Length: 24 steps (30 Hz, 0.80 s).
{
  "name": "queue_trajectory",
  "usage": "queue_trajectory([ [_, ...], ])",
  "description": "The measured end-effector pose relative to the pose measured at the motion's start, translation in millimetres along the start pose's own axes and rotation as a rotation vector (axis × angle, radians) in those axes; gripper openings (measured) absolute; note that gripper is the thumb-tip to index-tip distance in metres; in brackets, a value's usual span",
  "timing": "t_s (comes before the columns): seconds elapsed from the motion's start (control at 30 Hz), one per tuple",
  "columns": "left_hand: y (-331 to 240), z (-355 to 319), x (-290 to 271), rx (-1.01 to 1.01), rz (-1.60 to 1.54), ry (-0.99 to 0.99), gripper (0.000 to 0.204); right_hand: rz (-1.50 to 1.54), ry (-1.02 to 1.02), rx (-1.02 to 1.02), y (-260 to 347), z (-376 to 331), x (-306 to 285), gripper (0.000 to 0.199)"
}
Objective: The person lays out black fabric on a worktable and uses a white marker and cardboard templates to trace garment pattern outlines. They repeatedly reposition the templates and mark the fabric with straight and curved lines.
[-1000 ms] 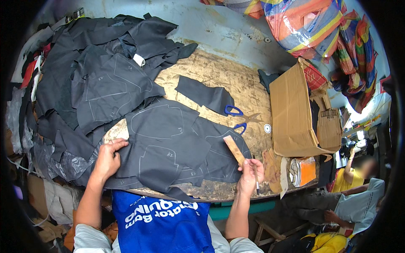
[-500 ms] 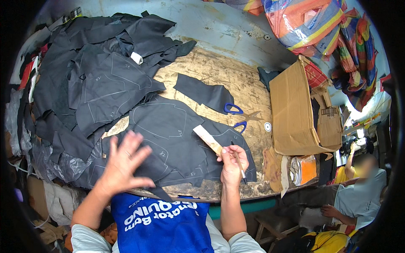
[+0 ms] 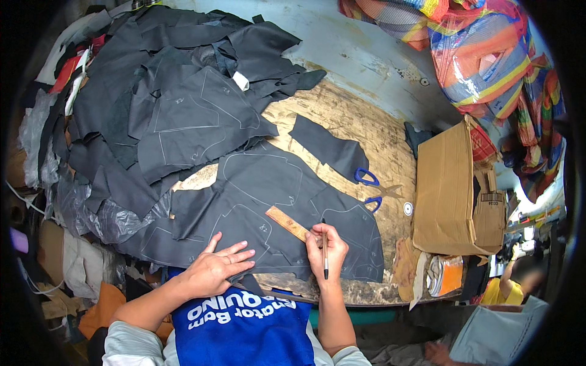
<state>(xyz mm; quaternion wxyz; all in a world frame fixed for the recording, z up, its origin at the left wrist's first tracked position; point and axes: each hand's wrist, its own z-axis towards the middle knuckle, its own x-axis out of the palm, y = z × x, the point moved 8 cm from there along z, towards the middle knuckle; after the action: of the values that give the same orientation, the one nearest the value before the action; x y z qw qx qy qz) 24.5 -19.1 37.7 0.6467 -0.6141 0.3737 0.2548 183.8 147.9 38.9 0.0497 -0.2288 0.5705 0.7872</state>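
A dark leather sheet [image 3: 256,183] with pale drawn outlines and marks spreads over the near part of the worktable. My left hand [image 3: 217,266] lies on its near edge, fingers stretched out and holding nothing. My right hand [image 3: 326,250] is closed around a slim pen [image 3: 326,262] and also pinches a short, flat tan strip [image 3: 284,222]. That strip slants out to the left above the leather, close to a drawn outline. Whether it touches the sheet I cannot tell. Beyond the right hand, blue-handled scissors [image 3: 367,177] lie spread on the wood beside a smaller leather piece [image 3: 329,145].
A heap of dark leather [image 3: 122,122] covers the table's left and far side. At the right stands a cardboard box [image 3: 442,183], with striped woven bags [image 3: 479,61] hanging above it. Clear plastic [image 3: 119,219] bunches at the near left. Another person [image 3: 503,290] is at the lower right.
My left hand has come down from a raised, spread pose onto the leather. In my right hand the strip has turned from a whitish face to a tan one. The whole view has shifted.
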Motion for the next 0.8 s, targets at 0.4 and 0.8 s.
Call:
queue_trajectory([
  [0.4, -20, 5, 8, 0.010, 0.009, -0.084, 0.034, -0.075, 0.101, 0.005, 9, 16, 3, 0.018],
  [0.8, 94, -30, -103, -0.689, 0.095, -0.673, 0.052, -0.465, 0.160, -0.127, 21, 15, 5, 0.036],
])
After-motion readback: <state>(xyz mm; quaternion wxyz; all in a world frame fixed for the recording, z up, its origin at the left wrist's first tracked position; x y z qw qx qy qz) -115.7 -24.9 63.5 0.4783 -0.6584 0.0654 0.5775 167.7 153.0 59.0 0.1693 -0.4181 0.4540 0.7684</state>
